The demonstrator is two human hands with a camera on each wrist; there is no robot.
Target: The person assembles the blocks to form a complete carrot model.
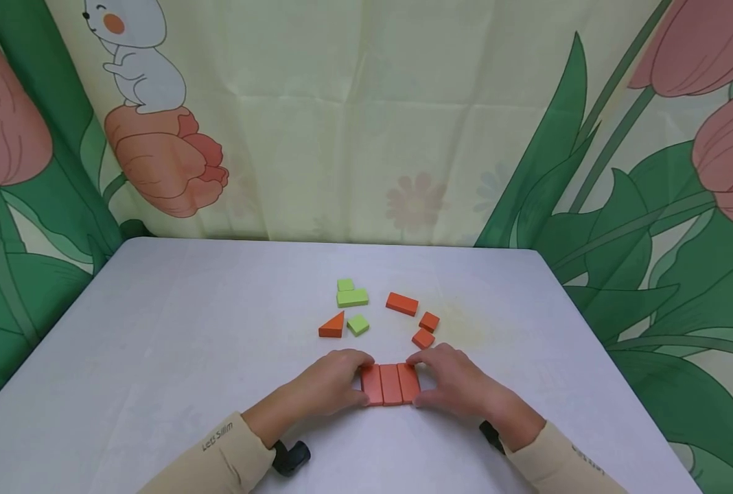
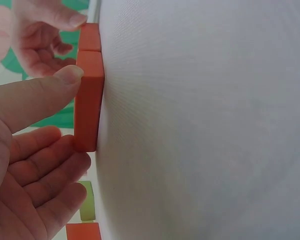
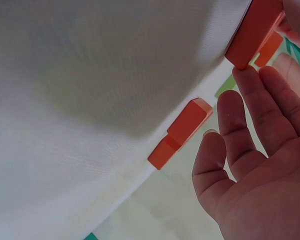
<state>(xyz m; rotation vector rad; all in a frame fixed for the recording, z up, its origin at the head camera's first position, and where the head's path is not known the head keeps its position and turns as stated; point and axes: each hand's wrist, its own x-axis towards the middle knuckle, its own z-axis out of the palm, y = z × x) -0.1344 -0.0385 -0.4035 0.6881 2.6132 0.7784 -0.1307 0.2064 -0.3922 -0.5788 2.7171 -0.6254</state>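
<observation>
Three orange-red rectangular blocks lie side by side in a row near the front of the table. At the row's left end, my left hand pinches the outer block between thumb and fingertips. In the left wrist view, that thumb rests on one end of the block, with fingertips at the other end. My right hand holds the row's right end the same way, its thumb and index finger at the near and far corners. The right wrist view shows a fingertip touching the end of an orange block.
Beyond the hands lie an orange triangular block, a green cube, a longer green block and a small green block. Further right are an orange rectangular block and two orange cubes. A printed curtain hangs behind the table.
</observation>
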